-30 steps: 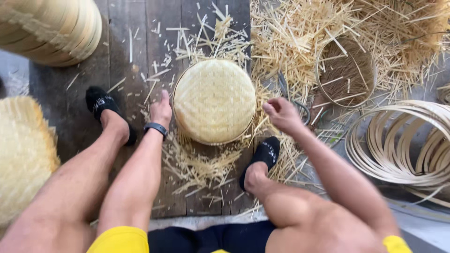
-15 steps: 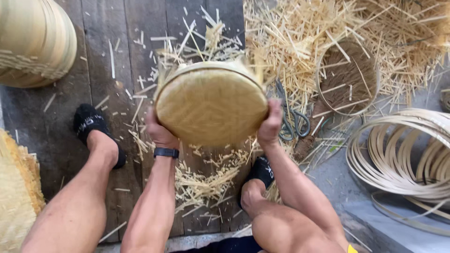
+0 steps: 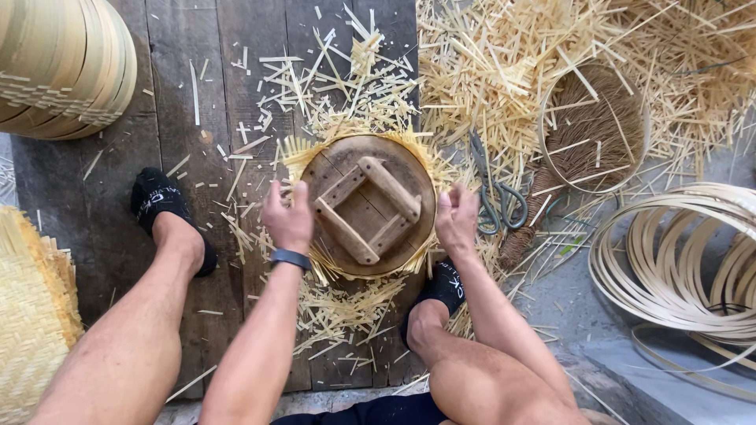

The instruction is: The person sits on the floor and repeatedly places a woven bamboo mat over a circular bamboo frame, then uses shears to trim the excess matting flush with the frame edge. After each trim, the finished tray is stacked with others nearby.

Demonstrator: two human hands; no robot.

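Two hands flank round wooden mold on plank floor, betw. feet. Left hand touching its left rim, fingers loosely curled, holding nothing. Right hand just beside right rim, open, empty. Crossbars run diagonal. Scissors near right hand.

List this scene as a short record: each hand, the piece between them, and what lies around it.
left hand: open, at the left edge of the round piece, dark band on the wrist
right hand: open, at its right edge
round wooden form: on the plank floor, crossed wooden bars facing up, woven strips sticking out from under its rim
scissors: on the floor right of the right hand
brush: inside a thin hoop, among bamboo offcuts
coiled bamboo strips: far right
stacked woven baskets: top left
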